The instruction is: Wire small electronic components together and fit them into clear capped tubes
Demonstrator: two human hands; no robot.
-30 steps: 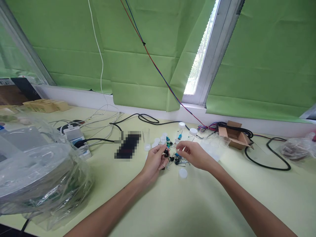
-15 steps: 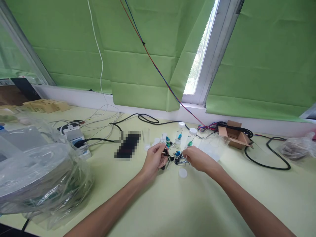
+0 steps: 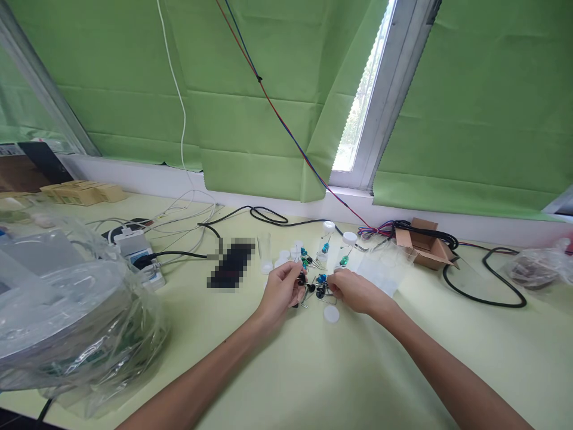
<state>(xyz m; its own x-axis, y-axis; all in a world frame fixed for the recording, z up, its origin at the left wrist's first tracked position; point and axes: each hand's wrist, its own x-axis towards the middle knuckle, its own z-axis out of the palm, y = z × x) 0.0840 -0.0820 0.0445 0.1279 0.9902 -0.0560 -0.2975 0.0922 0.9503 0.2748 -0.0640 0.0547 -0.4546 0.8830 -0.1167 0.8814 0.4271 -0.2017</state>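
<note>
My left hand [image 3: 283, 288] is closed in a pinch around a small black part [image 3: 301, 279]. Close to its right, my right hand [image 3: 353, 289] has its fingers pressed together at the edge of a loose pile; whatever they grip is hidden. The pile holds small blue pieces [image 3: 322, 279], black round pieces [image 3: 320, 291] and thin bent metal pins [image 3: 332, 300]. Behind the hands stand a clear vial with a white cap and a blue piece inside [image 3: 326, 246] and another with a green piece [image 3: 344, 260]. A white round cap [image 3: 331, 314] lies in front of the pile.
A plastic-wrapped spool [image 3: 76, 316] fills the left side. Near it are a power strip [image 3: 141, 254] and a blurred dark rectangle [image 3: 230, 266]. An open cardboard box [image 3: 423, 245], black cable [image 3: 486, 304] and a plastic bag [image 3: 539, 266] sit at right.
My right hand has shifted slightly left, closer to the pile and to my left hand. My left hand stays nearly in place, still pinching the black part.
</note>
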